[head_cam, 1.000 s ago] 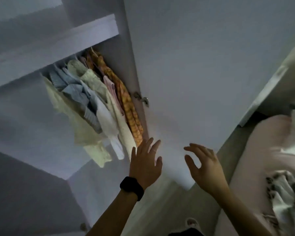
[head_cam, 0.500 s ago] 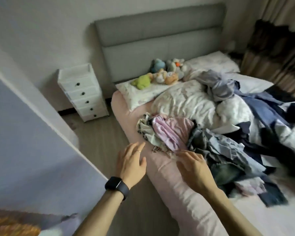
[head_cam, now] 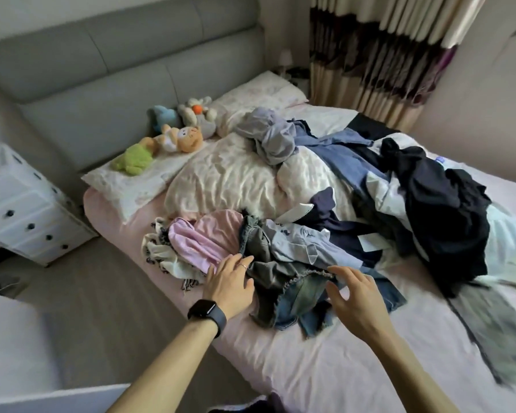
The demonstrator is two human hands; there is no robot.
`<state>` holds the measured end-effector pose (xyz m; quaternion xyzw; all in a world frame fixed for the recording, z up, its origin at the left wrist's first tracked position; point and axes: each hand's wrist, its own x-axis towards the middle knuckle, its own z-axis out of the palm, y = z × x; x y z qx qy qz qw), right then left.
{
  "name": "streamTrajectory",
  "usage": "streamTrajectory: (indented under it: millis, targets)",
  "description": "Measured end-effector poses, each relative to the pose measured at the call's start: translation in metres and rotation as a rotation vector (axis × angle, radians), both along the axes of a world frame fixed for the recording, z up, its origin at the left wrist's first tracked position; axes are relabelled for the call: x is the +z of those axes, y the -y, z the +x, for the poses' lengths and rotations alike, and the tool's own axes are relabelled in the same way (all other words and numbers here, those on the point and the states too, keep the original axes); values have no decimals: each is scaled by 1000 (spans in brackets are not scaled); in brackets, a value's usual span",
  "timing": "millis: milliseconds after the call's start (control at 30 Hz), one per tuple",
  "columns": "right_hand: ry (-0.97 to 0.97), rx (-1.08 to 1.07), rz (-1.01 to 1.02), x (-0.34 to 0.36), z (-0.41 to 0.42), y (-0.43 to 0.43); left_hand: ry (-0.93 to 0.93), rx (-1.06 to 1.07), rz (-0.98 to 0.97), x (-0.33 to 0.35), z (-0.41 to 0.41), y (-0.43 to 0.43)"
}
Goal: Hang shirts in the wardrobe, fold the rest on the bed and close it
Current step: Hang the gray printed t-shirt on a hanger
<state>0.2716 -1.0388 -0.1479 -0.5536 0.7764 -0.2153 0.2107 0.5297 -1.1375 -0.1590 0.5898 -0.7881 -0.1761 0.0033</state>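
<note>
Your left hand (head_cam: pixel 230 283) has straight fingers, tips right at the pink shirt (head_cam: pixel 203 238) on the bed (head_cam: pixel 340 368). Your right hand (head_cam: pixel 355 296), fingers wide, is over the jeans (head_cam: pixel 283 283), holding nothing.

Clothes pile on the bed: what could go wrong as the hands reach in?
Tangle: pulling the denim piece may drag the pink striped shirt beside it along.
Edge: the fringed cream cloth lies by the mattress edge and might slip to the floor.
Left hand and right hand are both open, holding nothing.
</note>
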Motion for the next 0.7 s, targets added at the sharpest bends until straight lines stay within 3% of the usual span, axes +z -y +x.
streamTrajectory:
  millis: [333,700]
  targets:
    - [19,64,161,-50,-6,109,74,-20,149,-65,-15,92]
    - [53,127,356,-211,32,247,111,-118,261,-254,-27,188]
